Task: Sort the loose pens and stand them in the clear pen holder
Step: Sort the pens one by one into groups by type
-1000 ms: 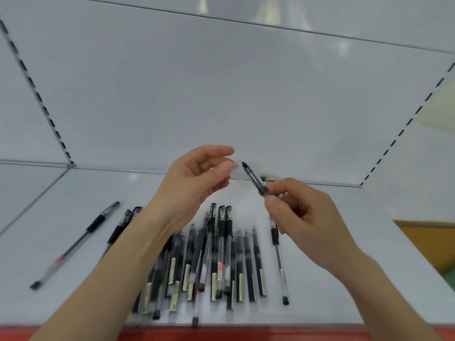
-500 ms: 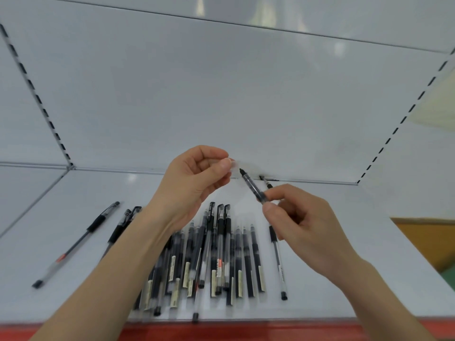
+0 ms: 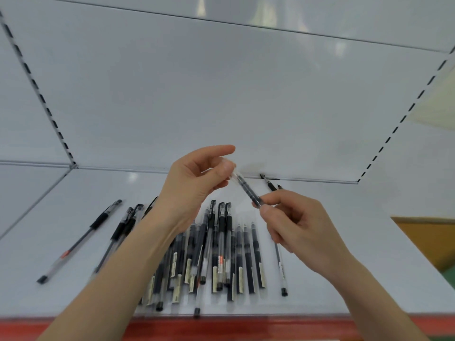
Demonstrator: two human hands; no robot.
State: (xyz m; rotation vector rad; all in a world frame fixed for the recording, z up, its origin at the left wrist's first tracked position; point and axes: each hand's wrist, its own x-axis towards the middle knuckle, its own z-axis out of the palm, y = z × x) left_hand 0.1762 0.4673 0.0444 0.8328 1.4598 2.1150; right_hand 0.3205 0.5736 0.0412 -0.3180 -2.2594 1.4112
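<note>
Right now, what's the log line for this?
left hand: pinches clear plastic cap | right hand: grips slim black pen | cap: at pen tip

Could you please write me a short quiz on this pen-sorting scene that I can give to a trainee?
1. True or false: the right hand holds a pen lifted clear of the shelf.
2. What does the left hand pinch? A) a clear cap at the held pen's tip; B) a red marker; C) a pair of scissors.
3. Fill in: the lone pen with a red band lies to the ___ of the pile of pens.
Key: 1 true; 2 A; 3 left.
</note>
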